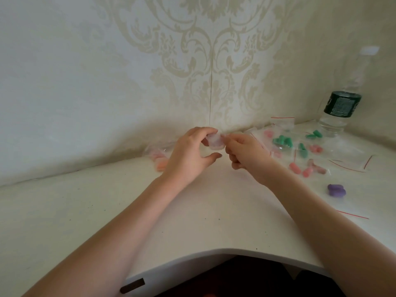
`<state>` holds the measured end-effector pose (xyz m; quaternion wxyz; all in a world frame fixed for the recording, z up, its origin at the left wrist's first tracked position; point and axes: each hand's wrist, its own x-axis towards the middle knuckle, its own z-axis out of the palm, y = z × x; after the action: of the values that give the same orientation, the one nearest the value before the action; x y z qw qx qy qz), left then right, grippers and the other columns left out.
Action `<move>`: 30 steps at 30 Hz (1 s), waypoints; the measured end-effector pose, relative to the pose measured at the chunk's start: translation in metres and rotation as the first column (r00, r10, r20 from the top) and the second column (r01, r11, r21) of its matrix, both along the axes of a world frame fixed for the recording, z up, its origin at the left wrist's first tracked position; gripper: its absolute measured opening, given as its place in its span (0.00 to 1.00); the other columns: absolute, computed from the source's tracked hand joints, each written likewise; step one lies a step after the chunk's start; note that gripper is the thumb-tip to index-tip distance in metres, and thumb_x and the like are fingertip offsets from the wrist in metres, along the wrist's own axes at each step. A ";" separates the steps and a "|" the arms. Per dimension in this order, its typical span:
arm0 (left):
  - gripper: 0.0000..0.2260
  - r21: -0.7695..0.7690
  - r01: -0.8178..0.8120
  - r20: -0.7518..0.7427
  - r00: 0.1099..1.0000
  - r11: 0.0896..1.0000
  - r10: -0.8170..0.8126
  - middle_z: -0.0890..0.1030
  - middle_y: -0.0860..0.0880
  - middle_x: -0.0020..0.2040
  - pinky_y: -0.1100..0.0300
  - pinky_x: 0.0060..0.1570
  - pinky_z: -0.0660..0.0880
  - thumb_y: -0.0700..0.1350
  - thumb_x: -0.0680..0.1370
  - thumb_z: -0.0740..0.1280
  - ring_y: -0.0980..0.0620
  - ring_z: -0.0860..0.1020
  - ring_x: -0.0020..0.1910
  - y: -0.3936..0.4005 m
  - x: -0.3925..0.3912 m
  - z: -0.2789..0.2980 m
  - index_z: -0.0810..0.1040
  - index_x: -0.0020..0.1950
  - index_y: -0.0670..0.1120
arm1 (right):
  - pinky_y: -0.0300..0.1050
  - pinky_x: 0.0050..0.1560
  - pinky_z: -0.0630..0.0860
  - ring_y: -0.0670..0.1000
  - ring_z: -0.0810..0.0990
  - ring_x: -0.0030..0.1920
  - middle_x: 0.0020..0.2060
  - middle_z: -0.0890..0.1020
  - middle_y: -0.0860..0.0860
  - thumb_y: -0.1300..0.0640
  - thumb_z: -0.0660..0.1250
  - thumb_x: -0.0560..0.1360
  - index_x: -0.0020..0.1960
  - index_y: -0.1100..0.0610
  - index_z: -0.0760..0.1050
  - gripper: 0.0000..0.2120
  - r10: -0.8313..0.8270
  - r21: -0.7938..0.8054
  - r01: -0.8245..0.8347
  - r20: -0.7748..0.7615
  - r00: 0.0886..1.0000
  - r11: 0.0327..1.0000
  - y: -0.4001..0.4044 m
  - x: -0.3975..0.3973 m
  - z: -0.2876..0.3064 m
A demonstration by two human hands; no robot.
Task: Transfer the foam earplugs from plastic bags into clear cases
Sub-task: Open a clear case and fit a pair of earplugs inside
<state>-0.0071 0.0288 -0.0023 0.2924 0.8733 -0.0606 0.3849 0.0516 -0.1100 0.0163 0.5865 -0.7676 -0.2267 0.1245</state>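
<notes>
A small clear case point(215, 142) is held just above the far part of the white table point(192, 211), close to the patterned wall point(150, 61). The left hand point(190, 155) grips its left side, fingers curled over the top and thumb stretched out below. The right hand point(242, 153) pinches the case's right edge with curled fingers. Both forearms reach forward from the near table edge. Behind the left hand lie an orange earplug point(161, 165) and a blurred bag. To the right, well apart from the case, are green earplugs point(284, 141), pink earplugs point(299, 169) and purple earplugs point(336, 190) among clear bags point(347, 161) with red strips, and a water bottle point(340, 110). The case is too blurred to tell its long axis or whether it is open
</notes>
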 end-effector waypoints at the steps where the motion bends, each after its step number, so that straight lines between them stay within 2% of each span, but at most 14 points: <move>1: 0.19 -0.048 0.017 0.004 1.000 0.999 -0.017 0.79 0.52 0.46 0.75 0.47 0.68 0.39 0.65 0.78 0.54 0.78 0.44 -0.001 0.000 0.000 0.80 0.55 0.42 | 0.36 0.24 0.58 0.46 0.58 0.26 0.28 0.62 0.48 0.53 0.58 0.81 0.40 0.56 0.68 0.13 0.022 0.047 -0.018 -0.084 0.996 0.999 -0.001 0.000 0.001; 4: 0.09 -0.183 0.013 0.007 1.000 0.983 -0.012 0.82 0.53 0.44 0.68 0.46 0.72 0.40 0.69 0.76 0.57 0.79 0.43 -0.006 -0.002 0.000 0.82 0.48 0.43 | 0.37 0.24 0.55 0.46 0.57 0.25 0.26 0.62 0.47 0.56 0.59 0.80 0.39 0.56 0.67 0.11 0.086 0.058 -0.077 -0.171 0.982 0.995 -0.002 0.000 0.001; 6: 0.04 -0.253 -0.012 -0.020 1.000 0.967 0.007 0.83 0.51 0.39 0.64 0.40 0.72 0.42 0.72 0.73 0.56 0.77 0.38 -0.010 -0.003 -0.002 0.82 0.44 0.43 | 0.37 0.23 0.57 0.46 0.59 0.25 0.26 0.64 0.47 0.55 0.61 0.79 0.40 0.56 0.72 0.10 0.045 0.003 -0.045 -0.145 0.988 0.999 0.000 -0.003 0.001; 8: 0.06 -0.282 -0.045 -0.064 0.998 0.958 0.028 0.80 0.48 0.33 0.58 0.35 0.70 0.45 0.73 0.72 0.53 0.75 0.32 -0.013 -0.002 -0.006 0.80 0.39 0.44 | 0.36 0.23 0.62 0.47 0.62 0.26 0.30 0.67 0.50 0.53 0.62 0.78 0.45 0.57 0.77 0.09 -0.059 -0.046 0.057 -0.049 0.997 0.997 0.003 -0.006 0.000; 10: 0.09 -0.250 -0.093 -0.127 0.990 0.964 0.063 0.77 0.50 0.30 0.60 0.33 0.68 0.48 0.74 0.71 0.58 0.72 0.29 -0.012 0.000 -0.008 0.77 0.36 0.46 | 0.38 0.24 0.66 0.46 0.65 0.27 0.31 0.69 0.50 0.51 0.62 0.78 0.47 0.55 0.79 0.10 -0.181 -0.014 0.183 0.091 0.979 0.983 0.005 -0.005 0.002; 13: 0.06 -0.419 -0.012 -0.220 0.972 0.908 -0.088 0.80 0.48 0.34 0.60 0.38 0.76 0.45 0.77 0.69 0.55 0.78 0.32 -0.008 0.001 -0.007 0.78 0.40 0.46 | 0.37 0.27 0.66 0.44 0.66 0.26 0.28 0.68 0.47 0.50 0.63 0.78 0.51 0.46 0.81 0.08 -0.040 0.102 0.017 0.223 0.974 0.995 -0.001 -0.003 0.009; 15: 0.04 -0.602 0.071 -0.265 0.922 0.796 -0.283 0.81 0.47 0.39 0.59 0.38 0.79 0.40 0.79 0.65 0.54 0.81 0.34 -0.010 0.001 -0.005 0.79 0.46 0.46 | 0.30 0.29 0.66 0.45 0.69 0.26 0.28 0.69 0.53 0.52 0.65 0.77 0.54 0.46 0.82 0.08 0.099 -0.037 -0.092 0.345 0.933 0.995 -0.004 -0.007 0.011; 17: 0.07 -0.736 0.090 -0.276 0.865 0.671 -0.420 0.81 0.45 0.45 0.60 0.39 0.79 0.36 0.80 0.61 0.54 0.82 0.39 -0.014 -0.001 -0.001 0.77 0.54 0.41 | 0.27 0.30 0.64 0.45 0.69 0.26 0.26 0.67 0.53 0.52 0.67 0.77 0.53 0.48 0.82 0.08 0.129 -0.165 -0.060 0.447 0.885 0.984 -0.005 -0.008 0.009; 21: 0.12 -0.982 0.102 -0.024 0.767 0.158 -0.642 0.83 0.44 0.48 0.59 0.48 0.80 0.33 0.78 0.58 0.50 0.83 0.44 -0.014 -0.008 0.012 0.81 0.48 0.39 | 0.29 0.29 0.62 0.41 0.65 0.25 0.26 0.66 0.46 0.52 0.68 0.76 0.50 0.47 0.82 0.05 0.021 -0.045 -0.003 0.407 0.913 0.999 -0.004 -0.001 0.003; 23: 0.11 -0.991 0.120 0.050 0.744 0.060 -0.666 0.83 0.42 0.53 0.59 0.53 0.79 0.37 0.80 0.60 0.48 0.82 0.51 -0.014 -0.009 0.014 0.82 0.51 0.39 | 0.31 0.28 0.63 0.41 0.66 0.24 0.23 0.69 0.42 0.53 0.67 0.77 0.50 0.51 0.81 0.05 -0.025 0.041 0.013 0.316 0.948 0.999 -0.006 0.003 0.006; 25: 0.10 -0.986 0.138 0.047 0.761 0.090 -0.647 0.82 0.42 0.56 0.60 0.56 0.78 0.40 0.81 0.61 0.47 0.81 0.55 -0.018 -0.008 0.012 0.80 0.55 0.38 | 0.35 0.27 0.63 0.41 0.65 0.24 0.21 0.69 0.42 0.57 0.66 0.77 0.48 0.55 0.80 0.04 0.008 0.071 -0.027 0.244 0.970 0.997 -0.007 0.003 0.007; 26: 0.09 -0.976 0.140 0.011 0.803 0.170 -0.596 0.83 0.43 0.55 0.61 0.55 0.78 0.40 0.80 0.63 0.48 0.81 0.55 -0.020 -0.007 0.009 0.80 0.55 0.39 | 0.36 0.27 0.62 0.42 0.64 0.25 0.22 0.67 0.42 0.61 0.66 0.76 0.46 0.55 0.80 0.04 0.036 0.068 -0.052 0.223 0.974 0.996 -0.007 0.002 0.007; 28: 0.07 -0.878 0.102 -0.082 0.931 0.468 -0.355 0.84 0.49 0.49 0.64 0.50 0.78 0.40 0.76 0.69 0.54 0.82 0.50 -0.022 -0.005 0.002 0.80 0.53 0.44 | 0.37 0.26 0.61 0.43 0.64 0.27 0.24 0.65 0.43 0.65 0.63 0.75 0.46 0.57 0.79 0.07 0.075 0.068 -0.089 0.190 0.979 0.994 -0.006 0.000 0.006; 30: 0.15 -0.603 -0.004 -0.084 0.995 0.798 -0.058 0.81 0.59 0.46 0.69 0.46 0.76 0.40 0.72 0.74 0.64 0.81 0.45 -0.021 -0.005 -0.002 0.78 0.57 0.46 | 0.37 0.26 0.61 0.44 0.65 0.28 0.26 0.68 0.43 0.62 0.63 0.76 0.47 0.57 0.77 0.05 0.072 0.095 -0.087 0.152 0.986 0.992 -0.003 -0.003 0.006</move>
<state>-0.0124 0.0081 -0.0044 0.5627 0.7521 0.0668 0.3365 0.0483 -0.1134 0.0219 0.6009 -0.7341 -0.3062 0.0789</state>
